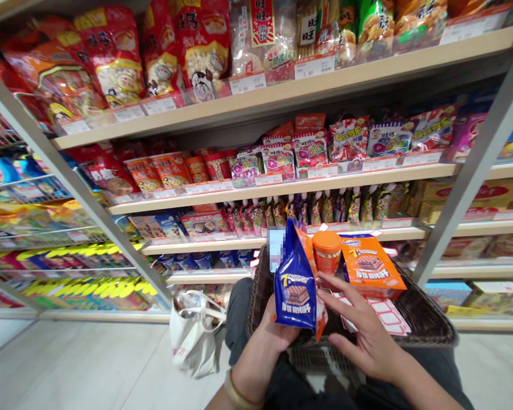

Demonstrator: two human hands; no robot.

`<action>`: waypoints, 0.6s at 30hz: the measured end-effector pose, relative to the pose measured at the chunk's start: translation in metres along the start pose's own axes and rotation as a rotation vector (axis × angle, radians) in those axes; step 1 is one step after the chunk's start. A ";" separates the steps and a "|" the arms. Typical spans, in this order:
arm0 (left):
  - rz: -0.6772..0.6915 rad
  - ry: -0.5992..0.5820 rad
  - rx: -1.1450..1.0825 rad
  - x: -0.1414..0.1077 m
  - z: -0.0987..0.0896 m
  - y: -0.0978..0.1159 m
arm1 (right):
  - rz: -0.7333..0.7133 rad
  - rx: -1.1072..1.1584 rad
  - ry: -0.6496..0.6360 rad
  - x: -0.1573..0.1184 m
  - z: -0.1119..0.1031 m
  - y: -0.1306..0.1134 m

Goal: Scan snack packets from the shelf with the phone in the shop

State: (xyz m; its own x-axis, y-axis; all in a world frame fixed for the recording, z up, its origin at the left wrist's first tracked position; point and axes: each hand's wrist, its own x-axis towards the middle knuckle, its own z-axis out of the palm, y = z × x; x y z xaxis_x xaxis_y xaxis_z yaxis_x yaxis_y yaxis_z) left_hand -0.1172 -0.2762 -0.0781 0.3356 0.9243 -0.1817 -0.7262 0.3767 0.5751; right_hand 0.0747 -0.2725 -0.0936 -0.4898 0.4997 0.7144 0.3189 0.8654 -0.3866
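Note:
A blue and orange wafer bag (296, 287) is tilted up over the near left part of a dark woven basket (447, 336). My left hand (277, 330) grips it from below and the left, its fingers mostly hidden behind the bag. My right hand (363, 330) is open with fingers spread, its fingertips at the bag's orange side; whether they touch it I cannot tell. Beyond the bag, an orange tub (327, 250) stands in the basket. An orange wafer bag (373, 265) leans to the tub's right. White and red price cards (389, 319) lie below that bag.
Shelves (277, 196) of snacks rise in front, with red snack bags (203, 51) on top and gummy candy bags (310, 151) in the middle. A white tote bag (194, 336) sits on the floor to the left. Metal posts (470, 159) frame the shelves.

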 end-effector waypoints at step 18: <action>0.025 0.110 0.114 -0.008 0.009 0.010 | -0.055 -0.030 0.039 0.002 -0.002 -0.006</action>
State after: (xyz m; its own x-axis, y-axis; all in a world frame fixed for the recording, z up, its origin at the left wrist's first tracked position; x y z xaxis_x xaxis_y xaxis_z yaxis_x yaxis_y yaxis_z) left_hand -0.1225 -0.2803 -0.0637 0.2463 0.9366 -0.2491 -0.6588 0.3503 0.6658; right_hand 0.0732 -0.2767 -0.0888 -0.4754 0.4489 0.7566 0.3166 0.8897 -0.3290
